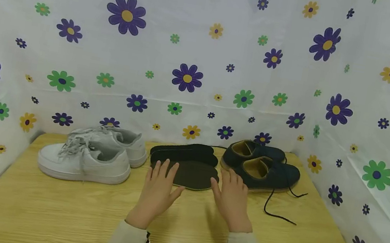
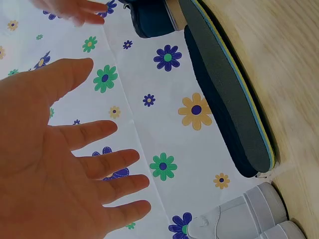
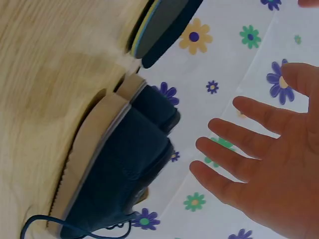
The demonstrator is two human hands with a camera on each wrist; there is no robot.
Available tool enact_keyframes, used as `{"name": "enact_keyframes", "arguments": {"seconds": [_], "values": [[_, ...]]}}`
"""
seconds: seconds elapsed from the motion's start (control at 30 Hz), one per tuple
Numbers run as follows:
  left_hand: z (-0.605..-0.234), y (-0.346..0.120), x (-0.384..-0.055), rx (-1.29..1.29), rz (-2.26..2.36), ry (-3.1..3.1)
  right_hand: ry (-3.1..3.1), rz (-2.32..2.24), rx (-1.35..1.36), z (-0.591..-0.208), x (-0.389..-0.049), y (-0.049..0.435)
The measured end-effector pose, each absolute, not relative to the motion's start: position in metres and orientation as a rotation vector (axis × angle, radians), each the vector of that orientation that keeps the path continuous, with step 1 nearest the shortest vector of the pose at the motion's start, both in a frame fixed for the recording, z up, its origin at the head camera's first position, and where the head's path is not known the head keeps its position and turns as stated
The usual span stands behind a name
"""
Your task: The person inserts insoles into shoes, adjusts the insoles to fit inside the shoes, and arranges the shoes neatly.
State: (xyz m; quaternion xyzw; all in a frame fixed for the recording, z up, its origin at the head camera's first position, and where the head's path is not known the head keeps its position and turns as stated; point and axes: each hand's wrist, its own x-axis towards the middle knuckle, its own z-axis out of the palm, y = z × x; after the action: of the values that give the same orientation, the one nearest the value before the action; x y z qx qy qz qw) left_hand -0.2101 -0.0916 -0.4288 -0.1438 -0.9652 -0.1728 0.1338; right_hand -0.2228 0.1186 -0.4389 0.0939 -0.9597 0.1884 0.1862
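Observation:
Both hands hover above the wooden table with fingers spread, holding nothing. My left hand (image 1: 157, 190) is in front of the left end of the dark insoles (image 1: 195, 176); its palm and straight fingers show in the left wrist view. My right hand (image 1: 232, 198) is at the insoles' right end, close to the dark blue shoes (image 1: 288, 178). The insoles lie in a small overlapping group, and the front one shows a thin yellow and blue edge (image 2: 259, 127) in the left wrist view. A pair of white sneakers (image 1: 84, 162) stands left of the insoles.
The wooden table (image 1: 59, 215) runs back to a white flower-print cloth (image 1: 152, 54) that also hangs on both sides. A loose dark shoelace (image 1: 279, 217) trails from the front blue shoe onto the table.

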Motion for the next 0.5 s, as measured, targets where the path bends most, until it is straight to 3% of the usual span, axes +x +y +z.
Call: {"name": "enact_keyframes", "arguments": {"seconds": [0.5], "values": [[-0.423,-0.097,-0.209,-0.437,-0.593,-2.799,-2.577,0.734,-0.027,-0.444,-0.249,0.149]]}}
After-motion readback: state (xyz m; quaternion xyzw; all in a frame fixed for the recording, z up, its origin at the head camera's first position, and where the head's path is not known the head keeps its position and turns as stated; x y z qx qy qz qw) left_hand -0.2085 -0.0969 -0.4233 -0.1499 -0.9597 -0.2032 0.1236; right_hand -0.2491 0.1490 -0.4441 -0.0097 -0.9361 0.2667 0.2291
